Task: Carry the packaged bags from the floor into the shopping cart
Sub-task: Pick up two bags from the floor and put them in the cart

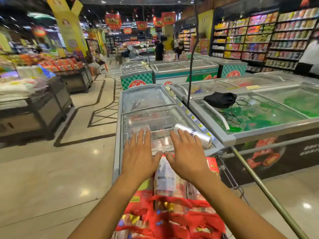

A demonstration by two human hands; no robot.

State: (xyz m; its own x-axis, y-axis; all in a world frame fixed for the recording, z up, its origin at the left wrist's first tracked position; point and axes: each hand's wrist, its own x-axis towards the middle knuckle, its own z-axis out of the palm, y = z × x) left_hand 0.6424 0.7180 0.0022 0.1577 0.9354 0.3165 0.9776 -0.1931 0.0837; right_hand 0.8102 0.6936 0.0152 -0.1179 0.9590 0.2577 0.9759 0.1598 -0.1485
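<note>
Hovering flat and empty-fingered, left hand (139, 157) and right hand (187, 156) sit mid-frame above red packaged bags (165, 218) in the shopping cart (231, 180).

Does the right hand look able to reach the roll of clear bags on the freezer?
Probably yes: the right hand is open and empty, and the roll lies just beyond its fingertips, with nothing between them.

Glossy tiled floor (43, 178) lower left, glass-topped chest freezers (148, 99) centre and right, stocked shelving (259, 35) upper right, produce stands (34, 100) left, red banners (113, 20) overhead.
</note>
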